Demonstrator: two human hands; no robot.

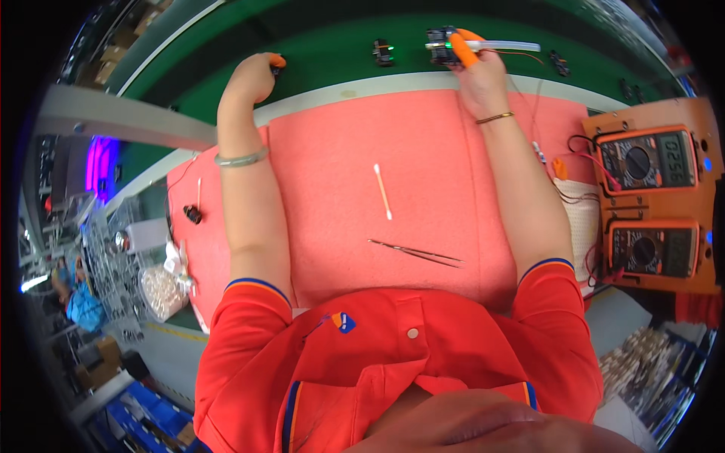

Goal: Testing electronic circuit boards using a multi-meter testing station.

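My right hand (477, 72) reaches out over the green conveyor belt (325, 53) and grips a small dark electronic part (440, 38) with a green light, next to a white tube (502, 46). Orange finger cots cover its fingertips. My left hand (253, 77) is closed at the belt's near edge, an orange-capped finger touching a small dark piece (276, 68). Another small dark part (383, 52) rides on the belt between my hands. On the pink mat (332, 219) in front of me lie a cotton swab (383, 192) and thin metal tweezers (415, 253).
Two orange multimeters (649, 160) (653, 249) sit in an orange fixture at the right, with wires trailing to the mat. A small black part (192, 214) and another swab (198, 190) lie at the mat's left. A bag of small parts (160, 291) lies lower left.
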